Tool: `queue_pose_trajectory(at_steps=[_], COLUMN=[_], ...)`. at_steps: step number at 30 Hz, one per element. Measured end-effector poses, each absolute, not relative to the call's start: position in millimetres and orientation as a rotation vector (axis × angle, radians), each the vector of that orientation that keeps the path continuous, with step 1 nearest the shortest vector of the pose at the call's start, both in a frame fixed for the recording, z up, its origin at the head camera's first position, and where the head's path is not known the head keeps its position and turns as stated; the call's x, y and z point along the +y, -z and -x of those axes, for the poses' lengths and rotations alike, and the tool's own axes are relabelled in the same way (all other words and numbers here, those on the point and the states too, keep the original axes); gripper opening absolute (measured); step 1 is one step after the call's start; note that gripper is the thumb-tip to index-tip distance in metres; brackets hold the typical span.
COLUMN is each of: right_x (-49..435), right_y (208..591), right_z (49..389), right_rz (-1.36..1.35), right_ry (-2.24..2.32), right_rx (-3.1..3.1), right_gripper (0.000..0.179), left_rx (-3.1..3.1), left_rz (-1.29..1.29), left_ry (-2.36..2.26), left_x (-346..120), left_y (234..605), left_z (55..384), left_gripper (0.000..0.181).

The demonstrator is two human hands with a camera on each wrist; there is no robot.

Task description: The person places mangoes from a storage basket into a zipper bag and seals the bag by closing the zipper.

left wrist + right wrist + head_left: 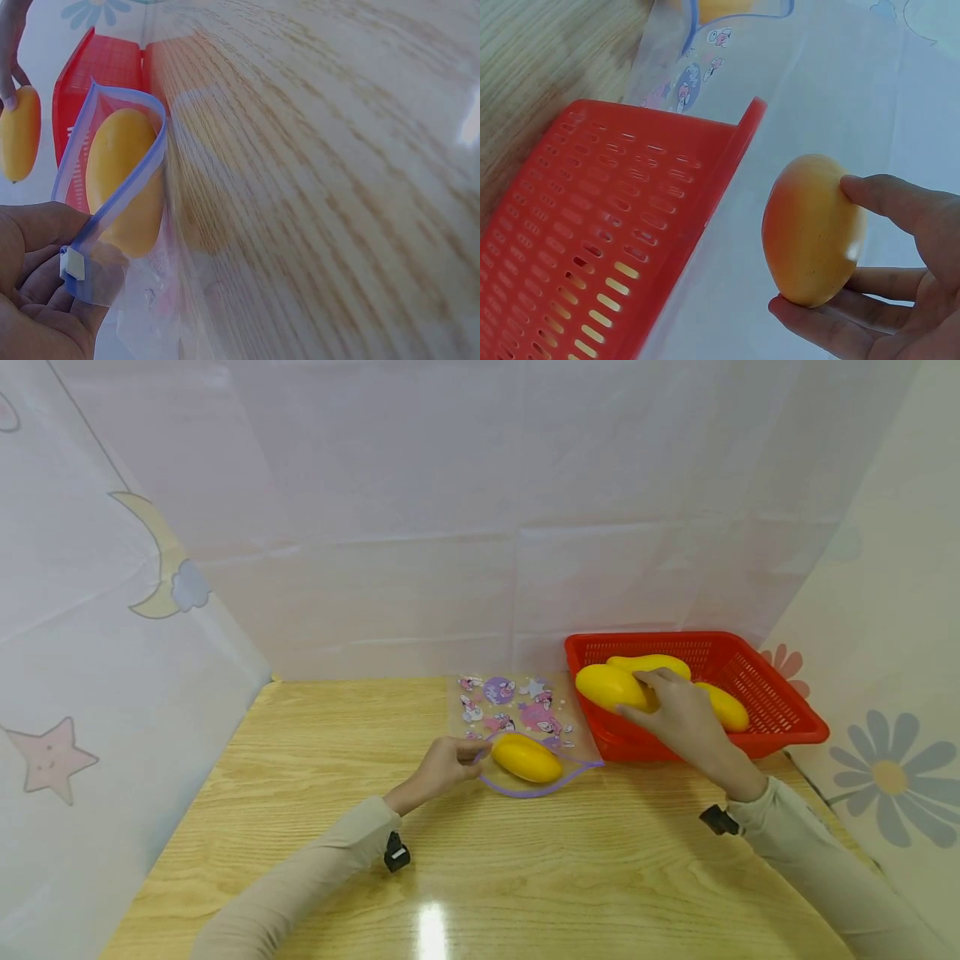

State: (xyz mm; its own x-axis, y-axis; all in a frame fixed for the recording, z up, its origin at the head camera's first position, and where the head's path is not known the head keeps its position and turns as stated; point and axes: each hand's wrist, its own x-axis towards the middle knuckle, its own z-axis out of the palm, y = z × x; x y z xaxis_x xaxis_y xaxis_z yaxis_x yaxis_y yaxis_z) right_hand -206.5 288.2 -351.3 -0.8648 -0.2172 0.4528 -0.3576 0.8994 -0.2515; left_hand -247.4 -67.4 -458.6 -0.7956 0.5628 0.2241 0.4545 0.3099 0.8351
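My left hand [452, 763] pinches the purple-edged mouth of a clear zip bag [84, 225] beside its white slider [73, 263]. Inside the open bag mouth lies a yellow mango [527, 758]. Over the red basket [787, 714], my right hand [678, 710] holds another mango [814, 232] between thumb and fingers, above the basket's near left rim. Two more mangoes show in the basket, one at the back [660, 665] and one at the front [724, 707]. Pink and purple cartoon prints [517, 703] cover the bag's flat far part.
The basket stands at the right of the wooden table [337, 718], close to the bag. White sheeting [390, 602] rises behind the table, with patterned side sheets [892, 777] at left and right.
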Motion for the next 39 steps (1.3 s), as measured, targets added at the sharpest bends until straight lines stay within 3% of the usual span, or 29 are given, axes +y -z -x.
queue_pose_trajectory(at_steps=[39], right_x=[265.5], right_y=[354.6], right_z=[193.6], right_rz=[-0.509], right_ry=[-0.505], right_rx=[-2.637], right_gripper=[0.06], left_rx=[2.474], left_rz=[-0.92], left_ry=[-1.487], left_x=[-67.1], left_y=[463.3], left_z=[251.0], left_gripper=[0.035])
